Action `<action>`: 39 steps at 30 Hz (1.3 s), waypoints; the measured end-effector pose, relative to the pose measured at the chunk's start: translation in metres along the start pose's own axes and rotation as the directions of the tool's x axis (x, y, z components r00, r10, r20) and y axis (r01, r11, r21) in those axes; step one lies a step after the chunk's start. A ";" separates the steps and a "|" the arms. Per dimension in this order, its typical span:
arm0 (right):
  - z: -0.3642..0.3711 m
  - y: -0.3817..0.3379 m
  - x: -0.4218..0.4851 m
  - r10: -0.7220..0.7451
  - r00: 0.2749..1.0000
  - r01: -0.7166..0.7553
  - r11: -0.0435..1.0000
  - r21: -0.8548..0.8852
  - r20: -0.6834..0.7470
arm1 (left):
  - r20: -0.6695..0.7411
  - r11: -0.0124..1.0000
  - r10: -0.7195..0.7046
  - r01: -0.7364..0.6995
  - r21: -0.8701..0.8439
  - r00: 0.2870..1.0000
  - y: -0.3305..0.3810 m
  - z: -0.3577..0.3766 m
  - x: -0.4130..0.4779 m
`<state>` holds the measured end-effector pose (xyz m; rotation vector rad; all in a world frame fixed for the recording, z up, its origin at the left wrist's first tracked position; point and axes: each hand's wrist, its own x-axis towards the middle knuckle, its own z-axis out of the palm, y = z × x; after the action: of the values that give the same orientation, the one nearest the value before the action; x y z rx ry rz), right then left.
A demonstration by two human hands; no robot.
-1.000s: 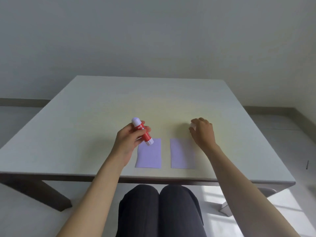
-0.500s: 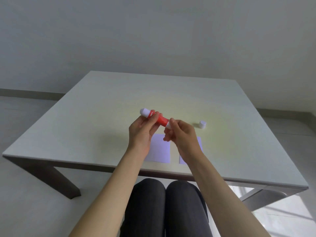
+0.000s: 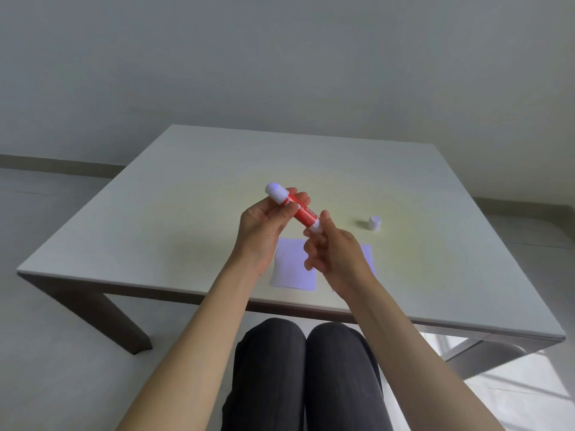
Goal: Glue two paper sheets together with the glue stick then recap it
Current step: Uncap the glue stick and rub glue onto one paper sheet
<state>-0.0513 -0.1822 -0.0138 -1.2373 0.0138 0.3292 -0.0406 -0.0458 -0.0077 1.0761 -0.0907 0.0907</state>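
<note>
paper sheets point(image 3: 294, 269) flat near table point(image 3: 155, 244) edge, thin, floppy | left hand point(image 3: 264, 228) wrapped around glue stick point(image 3: 300, 211) barrel, light, rigid, smooth | right hand point(image 3: 334, 253) fingertips pinching its lower end | cap point(image 3: 375, 223) beyond, upright

Uncapped red glue stick point(image 3: 301, 212), tilted, aloft

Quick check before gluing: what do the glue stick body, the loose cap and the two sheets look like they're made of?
Glue stick: looks like smooth plastic, red printed barrel with white ends. Cap: matching white plastic, matte, standing on the table. Left sheet and right sheet: thin matte paper, pale lilac, lying flat with crisp edges.
</note>
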 end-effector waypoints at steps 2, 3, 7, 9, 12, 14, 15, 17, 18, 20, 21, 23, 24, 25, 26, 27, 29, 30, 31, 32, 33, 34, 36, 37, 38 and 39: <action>-0.001 -0.002 0.000 0.311 0.943 -0.328 0.926 0.186 0.118 | 0.045 0.997 0.000 -0.003 0.074 0.999 -0.001 0.000 -0.002; -0.001 -0.002 0.000 0.389 0.902 -0.426 0.871 0.244 0.187 | 0.073 0.996 -0.006 -0.001 0.090 0.997 -0.001 -0.001 -0.003; 0.000 0.001 -0.002 0.432 0.858 -0.506 0.802 0.318 0.276 | 0.183 0.994 -0.037 0.018 0.108 0.982 -0.002 -0.006 -0.004; -0.001 0.003 -0.003 0.379 0.905 -0.418 0.873 0.249 0.192 | 0.193 0.993 -0.051 0.029 0.114 0.980 -0.004 -0.008 -0.004; -0.004 0.006 -0.005 0.092 0.989 -0.095 0.995 0.018 0.113 | 0.198 0.990 -0.089 0.065 0.124 0.976 -0.003 -0.010 -0.005; -0.005 0.006 -0.006 -0.048 0.984 0.059 0.997 -0.056 0.173 | 0.197 0.974 -0.101 0.057 0.218 0.975 -0.005 -0.009 -0.006; -0.007 0.005 -0.006 -0.076 0.978 0.093 0.992 -0.083 0.194 | 0.198 0.956 -0.096 0.035 0.290 0.976 -0.006 -0.010 -0.007; -0.012 0.002 -0.004 -0.090 0.982 0.106 0.990 -0.091 0.166 | 0.206 0.874 -0.084 -0.028 0.485 0.975 -0.009 -0.018 -0.009; -0.018 0.000 -0.003 -0.092 0.989 0.101 0.992 -0.074 0.119 | 0.220 0.793 -0.103 -0.053 0.606 0.970 -0.010 -0.027 -0.010; -0.035 -0.003 0.000 -0.102 0.995 0.103 0.991 -0.091 0.007 | 0.231 0.559 -0.228 -0.067 0.827 0.946 -0.010 -0.054 -0.013; -0.045 -0.005 0.002 -0.112 0.993 0.104 0.982 -0.160 -0.043 | 0.223 0.443 -0.302 -0.070 0.894 0.927 -0.010 -0.068 -0.014; -0.059 -0.003 0.008 -0.137 0.984 0.084 0.919 -0.384 -0.113 | 0.219 0.305 -0.391 -0.098 0.947 0.894 -0.012 -0.084 -0.015; -0.061 0.000 0.011 -0.159 0.978 0.071 0.859 -0.507 -0.133 | 0.230 0.271 -0.403 -0.124 0.955 0.886 -0.014 -0.085 -0.014; -0.060 0.004 0.015 -0.193 0.971 0.066 0.783 -0.619 -0.140 | 0.244 0.243 -0.403 -0.154 0.958 0.882 -0.017 -0.084 -0.013; -0.057 0.009 0.017 -0.235 0.964 0.074 0.693 -0.717 -0.128 | 0.255 0.211 -0.399 -0.182 0.960 0.881 -0.021 -0.081 -0.010; -0.052 0.014 0.018 -0.276 0.956 0.090 0.597 -0.797 -0.099 | 0.260 0.177 -0.391 -0.205 0.963 0.883 -0.025 -0.078 -0.008; -0.044 0.022 0.019 -0.336 0.941 0.116 0.444 -0.888 -0.045 | 0.255 0.128 -0.367 -0.222 0.966 0.895 -0.031 -0.078 -0.004; -0.040 0.024 0.019 -0.353 0.935 0.124 0.395 -0.910 -0.025 | 0.251 0.125 -0.354 -0.220 0.967 0.901 -0.034 -0.079 -0.002; -0.037 0.026 0.019 -0.365 0.931 0.127 0.346 -0.930 -0.008 | 0.247 0.131 -0.345 -0.214 0.968 0.905 -0.035 -0.080 -0.001; -0.034 0.026 0.019 -0.370 0.929 0.129 0.294 -0.947 0.012 | 0.243 0.135 -0.340 -0.209 0.969 0.909 -0.036 -0.082 -0.001; -0.032 0.027 0.019 -0.369 0.929 0.134 0.242 -0.961 0.036 | 0.242 0.133 -0.335 -0.208 0.969 0.911 -0.036 -0.083 0.000; -0.028 0.028 0.018 -0.366 0.928 0.142 0.191 -0.971 0.064 | 0.243 0.129 -0.333 -0.211 0.969 0.911 -0.036 -0.083 0.001; -0.023 0.033 0.012 -0.358 0.924 0.179 0.104 -0.978 0.131 | 0.246 0.133 -0.340 -0.213 0.968 0.908 -0.035 -0.083 0.002; -0.022 0.035 0.008 -0.350 0.921 0.212 0.076 -0.974 0.172 | 0.247 0.136 -0.346 -0.212 0.968 0.905 -0.034 -0.082 0.003; -0.020 0.037 0.003 -0.336 0.916 0.251 0.061 -0.966 0.217 | 0.248 0.137 -0.353 -0.213 0.967 0.902 -0.034 -0.082 0.003; -0.021 0.039 -0.001 -0.316 0.913 0.288 0.057 -0.956 0.256 | 0.250 0.135 -0.357 -0.215 0.967 0.900 -0.033 -0.082 0.003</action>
<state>-0.0582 -0.1907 -0.0563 -2.5974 -0.5677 -0.1563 -0.0314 0.0106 -0.0749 2.5347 -0.4417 -0.2536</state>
